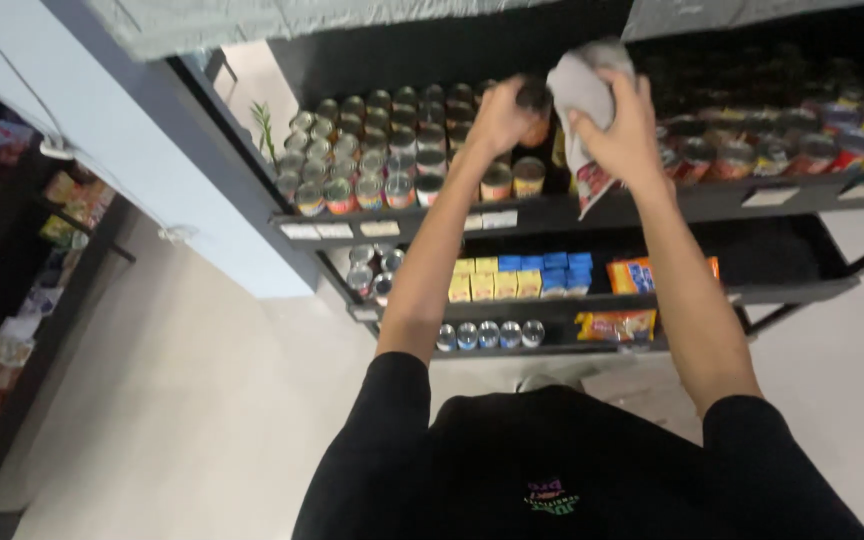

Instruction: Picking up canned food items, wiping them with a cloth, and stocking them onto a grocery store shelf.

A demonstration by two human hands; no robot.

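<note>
Head view: left hand grips a dark can above the top shelf; right hand clutches a grey cloth beside it.

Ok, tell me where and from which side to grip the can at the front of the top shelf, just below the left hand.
Probably grip the can by its round side wall, coming from the open front of the shelf. It stands upright in the front row with cans packed behind and beside it, so only the front and top are free.

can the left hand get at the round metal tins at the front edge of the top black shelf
Probably yes: the left hand already grips a dark can just above the round metal tins, with nothing between them, though it would have to free itself first.
</note>
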